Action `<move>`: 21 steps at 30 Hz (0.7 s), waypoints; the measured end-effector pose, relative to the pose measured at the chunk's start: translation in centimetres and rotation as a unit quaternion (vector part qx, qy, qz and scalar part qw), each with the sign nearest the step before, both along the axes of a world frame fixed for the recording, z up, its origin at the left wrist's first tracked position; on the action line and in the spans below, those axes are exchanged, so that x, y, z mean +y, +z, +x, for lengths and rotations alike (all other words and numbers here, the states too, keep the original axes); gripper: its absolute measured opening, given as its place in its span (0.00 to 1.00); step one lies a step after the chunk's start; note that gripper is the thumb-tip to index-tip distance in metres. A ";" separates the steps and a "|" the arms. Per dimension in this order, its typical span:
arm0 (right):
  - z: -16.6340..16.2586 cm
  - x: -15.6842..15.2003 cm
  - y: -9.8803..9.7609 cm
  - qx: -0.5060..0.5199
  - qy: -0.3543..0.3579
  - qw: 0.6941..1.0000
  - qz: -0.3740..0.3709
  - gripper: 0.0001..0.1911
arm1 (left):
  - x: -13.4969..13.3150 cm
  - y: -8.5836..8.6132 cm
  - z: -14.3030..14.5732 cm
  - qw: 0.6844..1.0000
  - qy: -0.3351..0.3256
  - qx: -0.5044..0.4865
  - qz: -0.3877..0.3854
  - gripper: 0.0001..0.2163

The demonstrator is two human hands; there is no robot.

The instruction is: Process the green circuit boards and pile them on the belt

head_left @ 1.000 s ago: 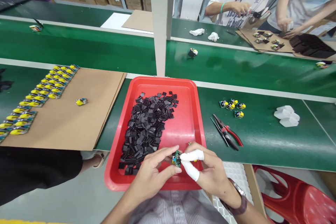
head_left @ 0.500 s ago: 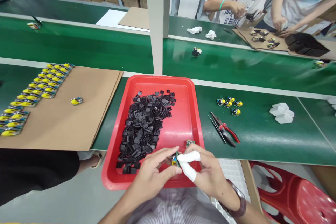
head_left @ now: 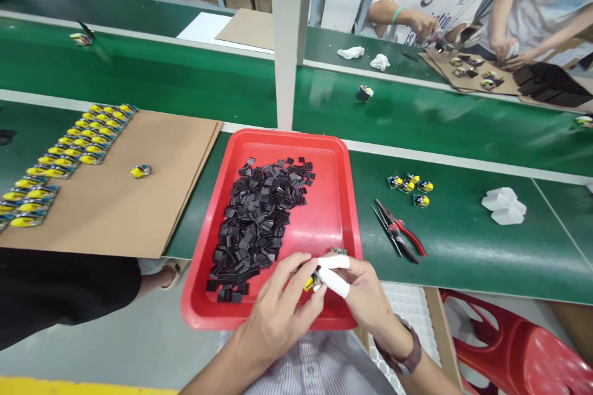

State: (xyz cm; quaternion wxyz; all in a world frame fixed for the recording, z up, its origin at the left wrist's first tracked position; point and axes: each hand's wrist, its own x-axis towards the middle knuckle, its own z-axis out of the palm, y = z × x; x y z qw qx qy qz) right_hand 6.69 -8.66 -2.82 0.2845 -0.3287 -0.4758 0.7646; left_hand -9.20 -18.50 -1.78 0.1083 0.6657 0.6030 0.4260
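Observation:
Over the near end of the red tray (head_left: 349,197), both hands close on one small circuit board (head_left: 309,284) with a yellow component. My left hand (head_left: 282,305) pinches it from the left, fingers curled round. White finger cots cover the thumb and index finger of my right hand (head_left: 364,293), which grips the same board from the right. Their fingertips hide much of it. Another small green board (head_left: 338,251) lies in the tray just beyond my right fingers. Many small black pieces (head_left: 259,216) are heaped along the tray's left and middle.
Cardboard (head_left: 171,197) on the left bears rows of yellow-topped boards (head_left: 74,151). To the right lie several more boards (head_left: 410,183), red-handled pliers (head_left: 401,231), tweezers (head_left: 386,229) and white plastic pieces (head_left: 504,205). Beyond the post (head_left: 285,43), a green conveyor carries boards; co-workers' hands (head_left: 426,26) work behind it.
My left fingers have shifted further over the board, and it has turned in my grip. Boards on the conveyor have moved slightly right; the whole view has shifted a little.

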 end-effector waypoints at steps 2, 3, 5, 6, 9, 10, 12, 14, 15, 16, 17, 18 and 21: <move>0.4 -0.1 0.1 0.000 0.018 1.000 0.009 0.09 | -0.2 -0.1 0.1 1.000 0.001 0.020 -0.013 0.29; 0.5 -0.1 0.1 -0.004 0.024 1.000 0.006 0.12 | -0.2 -0.2 0.0 0.999 0.002 0.024 -0.021 0.29; 0.7 -0.1 0.1 -0.016 0.024 1.000 -0.005 0.17 | -0.4 -0.4 -0.1 0.999 0.009 0.019 -0.030 0.28; 0.7 -0.2 0.2 -0.022 0.018 1.000 -0.007 0.19 | -0.5 -0.6 -0.2 0.999 0.015 0.016 -0.031 0.28; 0.3 -0.4 0.4 -0.027 -0.007 1.000 0.015 0.16 | -0.6 -1.0 -0.5 0.999 0.019 0.032 -0.026 0.25; 0.2 -0.4 0.4 -0.023 -0.010 0.999 0.025 0.14 | -0.6 -1.1 -0.5 0.999 0.014 0.043 -0.024 0.25; 0.0 -0.5 0.4 -0.017 -0.009 0.999 0.039 0.11 | -0.5 -1.1 -0.5 0.998 0.009 0.054 -0.011 0.23; 0.0 -0.6 0.3 -0.019 -0.003 0.999 0.045 0.10 | -0.3 -0.9 -0.5 0.999 0.011 0.047 0.014 0.21; 0.0 -0.6 0.2 -0.019 0.002 0.999 0.043 0.09 | -0.2 -0.8 -0.5 0.999 0.014 0.041 0.027 0.20; 0.0 -0.7 0.2 -0.018 0.008 0.999 0.040 0.08 | -0.1 -0.7 -0.5 0.998 0.017 0.037 0.039 0.20; 0.0 -0.7 0.1 -0.017 0.013 0.999 0.039 0.07 | 0.0 -0.6 -0.5 0.998 0.019 0.036 0.048 0.19; -0.1 -0.8 0.1 -0.017 0.013 0.999 0.042 0.06 | 0.1 -0.5 -0.5 0.998 0.019 0.036 0.055 0.19; -0.8 -1.3 0.4 -0.027 -0.003 0.995 0.095 0.06 | 0.5 -0.4 -0.8 0.996 0.022 0.038 0.072 0.21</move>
